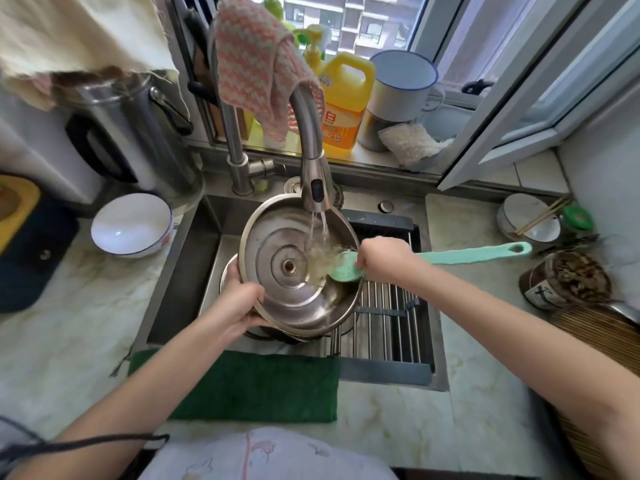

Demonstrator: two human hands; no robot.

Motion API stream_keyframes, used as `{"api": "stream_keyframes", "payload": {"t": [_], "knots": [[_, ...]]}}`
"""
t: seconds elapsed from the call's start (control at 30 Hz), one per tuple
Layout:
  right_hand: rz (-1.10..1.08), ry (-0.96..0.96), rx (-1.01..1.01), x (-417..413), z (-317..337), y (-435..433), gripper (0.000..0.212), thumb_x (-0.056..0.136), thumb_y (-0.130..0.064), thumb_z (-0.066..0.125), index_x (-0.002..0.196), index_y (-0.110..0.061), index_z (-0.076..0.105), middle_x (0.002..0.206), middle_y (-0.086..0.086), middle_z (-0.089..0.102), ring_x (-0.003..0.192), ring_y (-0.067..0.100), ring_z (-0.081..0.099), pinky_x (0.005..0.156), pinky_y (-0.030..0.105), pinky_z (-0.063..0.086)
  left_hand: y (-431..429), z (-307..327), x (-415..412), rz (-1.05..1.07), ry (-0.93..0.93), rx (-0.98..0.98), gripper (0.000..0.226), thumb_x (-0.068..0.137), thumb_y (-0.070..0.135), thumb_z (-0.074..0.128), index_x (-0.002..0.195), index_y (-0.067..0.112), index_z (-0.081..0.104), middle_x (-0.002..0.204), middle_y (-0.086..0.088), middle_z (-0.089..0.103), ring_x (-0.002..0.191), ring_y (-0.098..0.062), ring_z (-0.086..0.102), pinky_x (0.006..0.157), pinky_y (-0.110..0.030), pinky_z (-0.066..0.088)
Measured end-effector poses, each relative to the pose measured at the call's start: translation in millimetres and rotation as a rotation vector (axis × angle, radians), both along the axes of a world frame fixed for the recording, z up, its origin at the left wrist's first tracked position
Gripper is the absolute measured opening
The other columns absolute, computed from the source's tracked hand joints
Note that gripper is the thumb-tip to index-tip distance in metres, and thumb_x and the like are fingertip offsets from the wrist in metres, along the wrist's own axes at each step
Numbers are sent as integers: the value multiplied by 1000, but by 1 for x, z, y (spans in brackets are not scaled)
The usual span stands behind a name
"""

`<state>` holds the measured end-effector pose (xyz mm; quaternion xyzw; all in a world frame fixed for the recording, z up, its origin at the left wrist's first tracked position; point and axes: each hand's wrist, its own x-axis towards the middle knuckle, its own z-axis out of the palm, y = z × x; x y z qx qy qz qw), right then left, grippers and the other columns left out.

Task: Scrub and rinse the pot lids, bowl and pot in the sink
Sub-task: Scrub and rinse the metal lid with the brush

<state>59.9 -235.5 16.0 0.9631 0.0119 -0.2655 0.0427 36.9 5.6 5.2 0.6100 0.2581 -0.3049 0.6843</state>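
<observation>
My left hand (239, 303) grips the lower left rim of a steel pot lid (277, 271), held tilted over the sink with its underside facing me. Water runs from the faucet head (316, 188) onto the lid's right side. My right hand (382, 256) grips a mint-green long-handled scrub brush (460, 254), whose bristle head (341, 268) presses on the lid where the water lands. Beneath the lid, part of another steel vessel (227, 271) shows in the sink. A white bowl with a blue rim (133, 225) sits on the counter to the left.
A drying rack (388, 323) fills the sink's right half. A green cloth (249, 386) lies over the front edge. A steel kettle (138, 133) stands back left, a yellow detergent jug (346, 102) and enamel mug (401, 84) on the sill. Bowl with chopsticks (530, 216) and jars sit right.
</observation>
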Motion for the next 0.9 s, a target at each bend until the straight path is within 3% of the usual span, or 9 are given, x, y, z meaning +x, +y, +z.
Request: {"api": "stream_keyframes", "payload": {"t": [0.1, 0.27, 0.3, 0.37, 0.43, 0.5, 0.57, 0.7, 0.9], "knots": [[-18, 7, 90, -5, 5, -1, 26, 87, -18, 60, 112, -18, 69, 106, 3, 68, 90, 23, 64, 80, 40, 56, 0, 3, 1, -16, -59, 9, 82, 81, -16, 31, 143, 36, 21, 116, -2, 47, 95, -28, 54, 55, -44, 54], [-157, 269, 586, -39, -2, 24, 24, 89, -15, 61, 111, -15, 71, 116, -1, 68, 98, 11, 63, 89, 27, 52, -8, -1, -4, -36, -104, 3, 88, 82, -17, 33, 144, 43, 14, 119, 0, 47, 91, -27, 58, 61, -46, 57], [-209, 271, 676, -46, -5, 31, 24, 90, -16, 60, 112, -14, 70, 114, -2, 68, 95, 4, 64, 86, 23, 52, -10, -4, -6, -47, -103, 0, 88, 83, -17, 33, 144, 44, 12, 122, -2, 46, 91, -28, 59, 60, -45, 57], [-363, 270, 841, -58, -13, 45, 26, 93, -17, 58, 117, -13, 67, 96, -2, 67, 62, -6, 58, 59, 12, 49, -13, -12, -8, -37, -86, -18, 84, 83, -16, 34, 144, 38, 16, 124, -9, 49, 88, -31, 62, 53, -40, 57], [-473, 262, 924, -64, -16, 53, 26, 94, -18, 57, 119, -15, 66, 95, 8, 66, 49, 3, 48, 45, 17, 43, -14, -17, -7, -4, -72, -44, 74, 82, -17, 35, 140, 28, 25, 121, -15, 54, 85, -31, 63, 48, -36, 55], [-394, 202, 846, -64, -17, 49, 25, 93, -18, 58, 116, -19, 68, 117, 7, 67, 71, 11, 61, 63, 24, 54, -13, -21, -5, 12, -69, -66, 72, 81, -18, 35, 138, 26, 28, 117, -14, 56, 86, -32, 63, 49, -39, 56], [-213, 120, 577, -59, -13, 37, 26, 90, -16, 60, 112, -24, 70, 121, -3, 66, 102, 15, 63, 90, 32, 52, -9, -23, -3, 37, -40, -106, 73, 81, -18, 34, 140, 24, 29, 119, -14, 55, 92, -35, 61, 50, -43, 56], [-90, -55, -9, -44, 2, 11, 26, 87, -12, 59, 112, -19, 65, 105, 2, 62, 87, 24, 63, 70, 35, 52, -1, -26, 0, 27, 55, -151, 62, 82, -15, 35, 140, 8, 32, 131, -26, 49, 95, -38, 60, 51, -42, 55], [-48, -427, 16, -20, -2, 3, 28, 89, -4, 49, 116, -10, 52, 107, 11, 51, 78, 33, 62, 55, 34, 35, -7, -7, -2, -57, 146, -219, 43, 85, -16, 30, 122, -5, 47, 99, -22, 64, 88, -34, 63, 56, -45, 59]]}}
